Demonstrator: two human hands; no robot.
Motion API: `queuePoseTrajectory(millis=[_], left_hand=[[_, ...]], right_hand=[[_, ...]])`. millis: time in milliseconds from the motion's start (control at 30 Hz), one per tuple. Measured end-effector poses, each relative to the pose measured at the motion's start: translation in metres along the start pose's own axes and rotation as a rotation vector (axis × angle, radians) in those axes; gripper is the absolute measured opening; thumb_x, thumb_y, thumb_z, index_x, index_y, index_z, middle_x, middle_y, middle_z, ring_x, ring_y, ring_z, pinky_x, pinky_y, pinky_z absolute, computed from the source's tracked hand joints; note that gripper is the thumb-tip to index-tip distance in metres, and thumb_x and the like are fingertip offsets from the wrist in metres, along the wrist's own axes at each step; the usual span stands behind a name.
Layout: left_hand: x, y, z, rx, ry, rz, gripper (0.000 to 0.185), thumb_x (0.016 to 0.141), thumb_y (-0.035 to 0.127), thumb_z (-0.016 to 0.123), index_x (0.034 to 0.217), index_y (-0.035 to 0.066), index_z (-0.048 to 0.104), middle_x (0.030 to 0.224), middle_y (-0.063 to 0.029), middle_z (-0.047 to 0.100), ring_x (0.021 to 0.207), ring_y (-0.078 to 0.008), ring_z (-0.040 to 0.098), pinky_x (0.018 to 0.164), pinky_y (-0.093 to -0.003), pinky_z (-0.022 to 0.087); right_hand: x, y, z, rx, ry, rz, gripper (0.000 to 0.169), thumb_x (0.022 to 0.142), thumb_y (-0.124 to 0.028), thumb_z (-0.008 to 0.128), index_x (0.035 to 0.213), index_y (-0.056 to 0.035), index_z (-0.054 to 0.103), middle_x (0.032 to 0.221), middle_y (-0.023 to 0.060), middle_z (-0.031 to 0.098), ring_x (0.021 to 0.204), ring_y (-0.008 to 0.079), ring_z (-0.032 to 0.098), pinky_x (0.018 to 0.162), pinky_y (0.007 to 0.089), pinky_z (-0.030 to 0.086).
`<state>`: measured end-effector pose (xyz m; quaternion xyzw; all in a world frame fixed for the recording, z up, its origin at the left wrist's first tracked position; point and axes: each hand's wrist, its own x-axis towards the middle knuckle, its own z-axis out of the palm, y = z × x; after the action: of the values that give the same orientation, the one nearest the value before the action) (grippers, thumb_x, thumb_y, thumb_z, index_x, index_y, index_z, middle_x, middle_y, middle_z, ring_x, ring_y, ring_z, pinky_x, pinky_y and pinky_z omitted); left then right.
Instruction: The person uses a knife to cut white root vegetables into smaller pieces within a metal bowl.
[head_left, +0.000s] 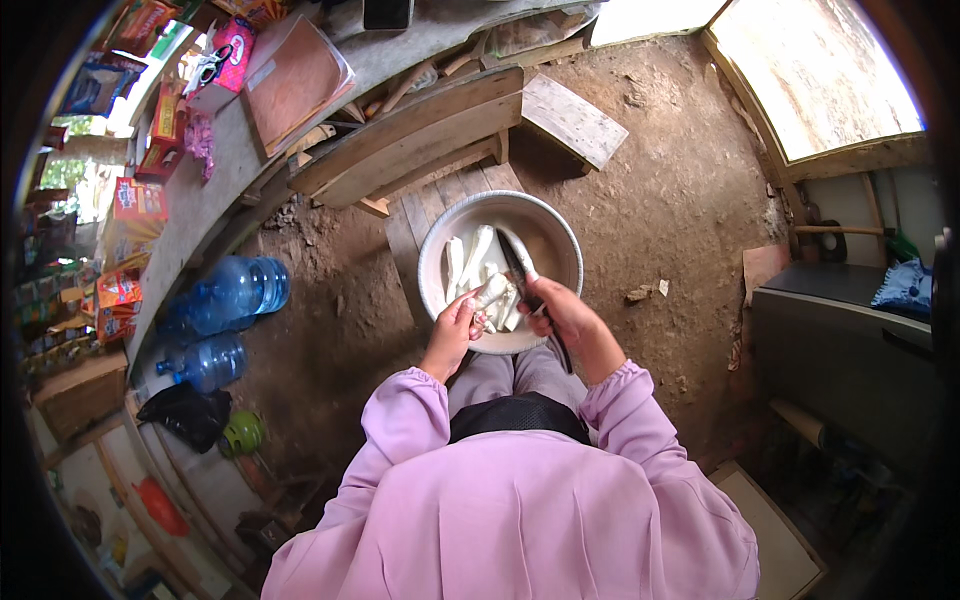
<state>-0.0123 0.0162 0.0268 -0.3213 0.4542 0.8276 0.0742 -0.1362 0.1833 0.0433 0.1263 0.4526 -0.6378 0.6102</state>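
Observation:
A wide pale basin (571, 247) with a rope-patterned rim sits before my lap. Inside it lie several peeled white root pieces (474, 255), which look like cassava. My left hand (453, 330) grips one short thick root piece (492, 288) over the near part of the basin. In my right hand (564, 313) is a knife (513, 256) with a dark blade that points away from me over the basin. Its rear end shows below the hand, near my thigh. The blade is close to the held root; whether they touch is unclear.
A wooden bench (420, 142) and a low plank stool (574, 124) stand ahead. A counter (217, 187) with packaged goods curves along the left, with blue water jugs (247, 289) beneath. A dark cabinet (832, 322) stands right on the earthen floor (667, 217).

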Motion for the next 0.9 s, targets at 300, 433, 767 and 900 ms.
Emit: queuePoseTrajectory(millis=[300,433,767,900], left_hand=[[0.002,0.007,0.007,-0.221,0.02,-0.151,0.024,0.096,0.021,0.04,0.109,0.005,0.053,0.072,-0.0014,0.047,0.055,-0.0061,0.035,0.048,-0.0199,0.032],[0.003,0.003,0.008,-0.268,0.032,-0.194,0.02,0.095,0.024,0.043,0.098,0.007,0.053,0.072,-0.0009,0.047,0.054,-0.0066,0.034,0.048,-0.0203,0.031],[0.003,0.004,0.006,-0.205,-0.002,-0.146,0.024,0.096,0.023,0.041,0.11,0.006,0.049,0.072,-0.0007,0.045,0.054,-0.0061,0.033,0.049,-0.0196,0.031],[0.005,0.007,0.012,-0.113,0.036,-0.12,0.025,0.097,0.022,0.039,0.111,0.004,0.048,0.072,-0.0014,0.044,0.054,-0.0056,0.032,0.049,-0.0186,0.03]], right_hand=[[-0.008,0.003,0.018,-0.291,-0.01,-0.104,0.063,0.089,-0.037,0.053,0.141,-0.0143,0.023,0.075,0.0038,0.05,0.048,0.0084,0.04,0.04,0.0223,0.032],[0.001,0.0,0.006,-0.115,-0.019,-0.053,0.053,0.091,-0.038,0.048,0.137,-0.0148,0.034,0.078,0.0038,0.05,0.048,0.008,0.039,0.041,0.0217,0.032],[0.007,-0.001,0.0,-0.093,0.039,-0.117,0.036,0.094,-0.039,0.042,0.117,-0.0131,0.052,0.072,-0.0005,0.049,0.044,0.0055,0.038,0.038,0.0202,0.029],[0.0,-0.005,0.012,-0.134,0.027,-0.047,0.045,0.093,-0.038,0.044,0.131,-0.0139,0.04,0.072,-0.0002,0.049,0.044,0.0057,0.037,0.039,0.0198,0.029]])
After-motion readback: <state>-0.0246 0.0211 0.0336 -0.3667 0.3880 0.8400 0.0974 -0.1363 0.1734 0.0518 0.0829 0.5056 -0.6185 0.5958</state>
